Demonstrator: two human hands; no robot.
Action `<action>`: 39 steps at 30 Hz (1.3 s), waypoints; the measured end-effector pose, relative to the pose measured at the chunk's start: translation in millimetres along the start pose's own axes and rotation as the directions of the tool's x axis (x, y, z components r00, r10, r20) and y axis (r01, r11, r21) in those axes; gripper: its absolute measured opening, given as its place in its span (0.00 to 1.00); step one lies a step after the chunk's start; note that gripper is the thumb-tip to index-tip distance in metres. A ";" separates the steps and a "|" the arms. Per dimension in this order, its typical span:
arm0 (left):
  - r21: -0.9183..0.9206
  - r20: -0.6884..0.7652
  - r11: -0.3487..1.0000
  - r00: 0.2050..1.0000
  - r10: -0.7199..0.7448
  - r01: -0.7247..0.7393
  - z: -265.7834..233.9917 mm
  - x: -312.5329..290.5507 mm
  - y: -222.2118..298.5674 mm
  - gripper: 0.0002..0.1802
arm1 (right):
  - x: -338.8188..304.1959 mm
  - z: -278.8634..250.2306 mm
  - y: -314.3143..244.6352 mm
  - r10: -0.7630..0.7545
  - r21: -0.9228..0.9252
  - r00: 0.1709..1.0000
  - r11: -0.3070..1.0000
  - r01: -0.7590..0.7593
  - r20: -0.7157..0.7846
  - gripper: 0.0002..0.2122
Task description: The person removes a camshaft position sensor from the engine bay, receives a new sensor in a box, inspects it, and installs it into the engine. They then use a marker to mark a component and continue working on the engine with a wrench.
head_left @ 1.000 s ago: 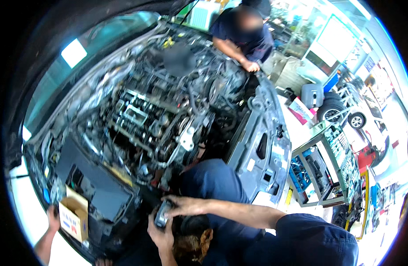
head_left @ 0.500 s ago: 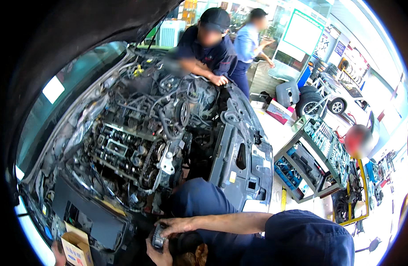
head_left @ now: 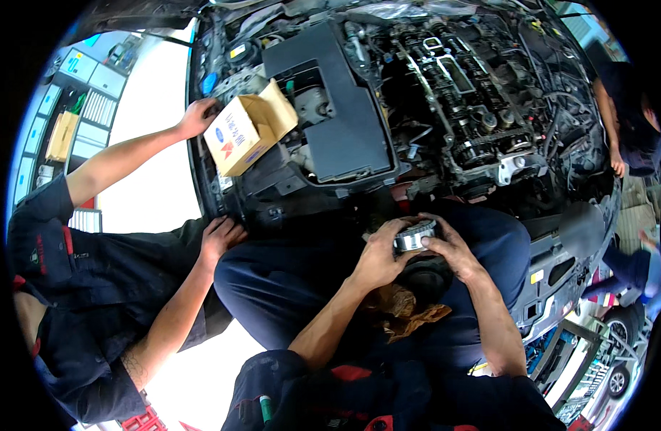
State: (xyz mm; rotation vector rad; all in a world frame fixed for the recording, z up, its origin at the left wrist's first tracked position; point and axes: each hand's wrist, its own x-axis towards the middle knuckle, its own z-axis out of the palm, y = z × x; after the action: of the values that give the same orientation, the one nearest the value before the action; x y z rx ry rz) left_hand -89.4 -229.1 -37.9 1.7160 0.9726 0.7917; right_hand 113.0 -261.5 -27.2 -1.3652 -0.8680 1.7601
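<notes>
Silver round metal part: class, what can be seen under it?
Pictured below the silver part: a dark rounded object and crumpled brown material; anything directly underneath is covered.

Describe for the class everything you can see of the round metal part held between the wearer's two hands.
The round metal part is short and drum-like, silver-grey and shiny, apparently bare metal. A ridged, toothed-looking band runs near its top edge, above a smoother bright band. Its side wall faces the camera, seemingly tilted a little. It is held up off any surface, nearer the wearer than the engine. The left hand grips its left side, the right hand its right; fingers partly cover it, and its underside is hidden.
</notes>
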 end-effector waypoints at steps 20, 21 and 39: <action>0.085 -0.036 0.996 0.999 0.033 -0.030 -1.4 3.8 13.3 0.28 | 0.5 -3.5 -0.5 -0.038 -0.073 0.999 0.997 0.037 -0.013 0.28; 0.101 -0.056 0.994 0.998 0.041 -0.036 -0.1 1.1 7.3 0.27 | -1.0 1.6 -5.3 -0.026 -0.056 1.000 0.998 0.026 0.003 0.28; 0.091 -0.022 0.994 0.998 0.055 -0.053 3.0 4.2 2.8 0.24 | 1.7 -5.2 1.4 -0.079 -0.070 0.996 0.994 0.081 0.033 0.34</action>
State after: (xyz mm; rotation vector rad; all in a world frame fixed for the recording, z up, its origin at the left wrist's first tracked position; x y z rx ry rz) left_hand -84.2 -227.2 -35.9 1.8212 0.9954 0.8162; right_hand 117.5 -260.3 -30.3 -1.3338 -0.9967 1.7065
